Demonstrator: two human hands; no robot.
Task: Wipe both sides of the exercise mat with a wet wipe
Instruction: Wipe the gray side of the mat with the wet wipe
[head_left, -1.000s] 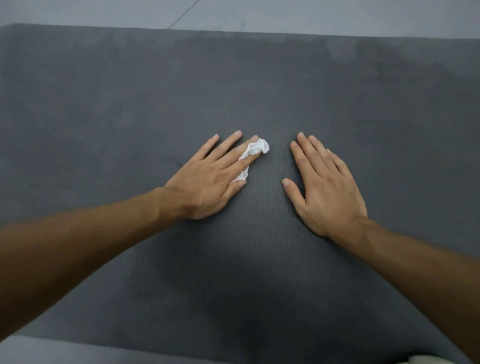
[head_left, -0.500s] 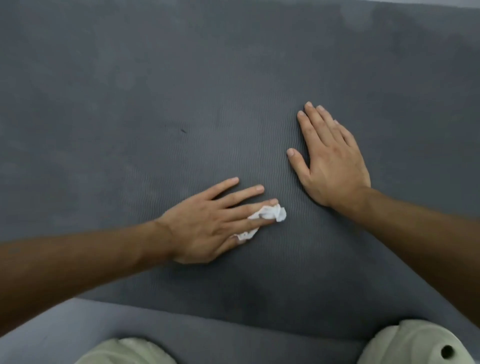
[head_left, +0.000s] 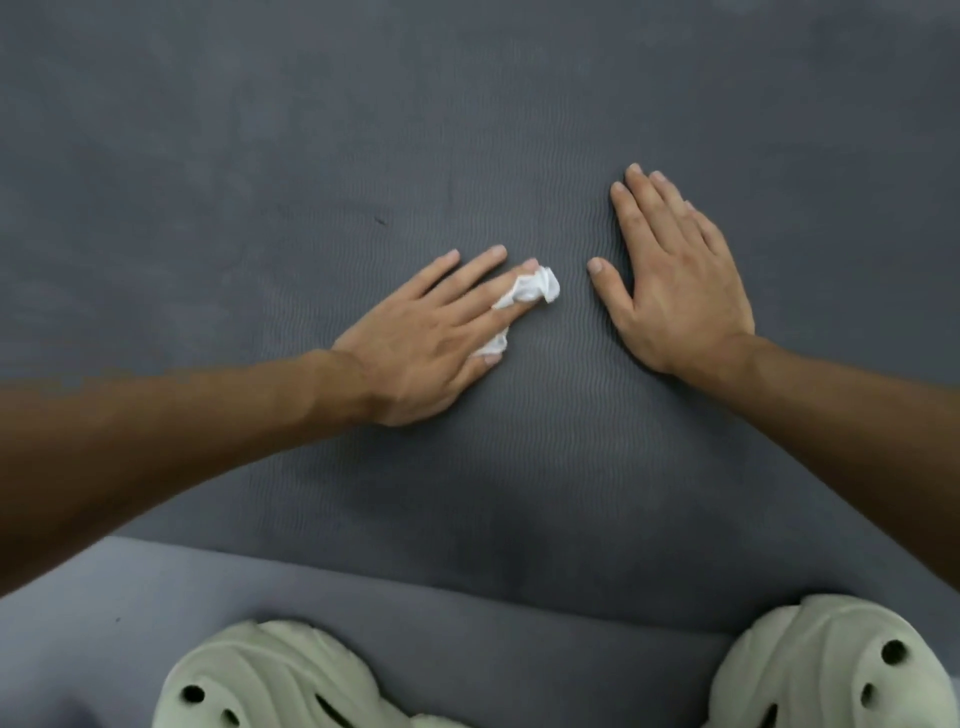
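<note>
A dark grey ribbed exercise mat lies flat on the floor and fills most of the view. My left hand lies flat on it with straight fingers, pressing a crumpled white wet wipe against the mat; the wipe sticks out from under the index finger toward the thumb. My right hand rests flat on the mat just right of the wipe, palm down, fingers together and holding nothing.
The mat's near edge runs across the lower part of the view, with lighter grey floor in front of it. My two pale green perforated shoes stand on that floor at the bottom.
My left hand pulled the wipe toward me, then slid it away again to beside my right hand. The view tilted down, bringing the mat's near edge and my shoes in.
</note>
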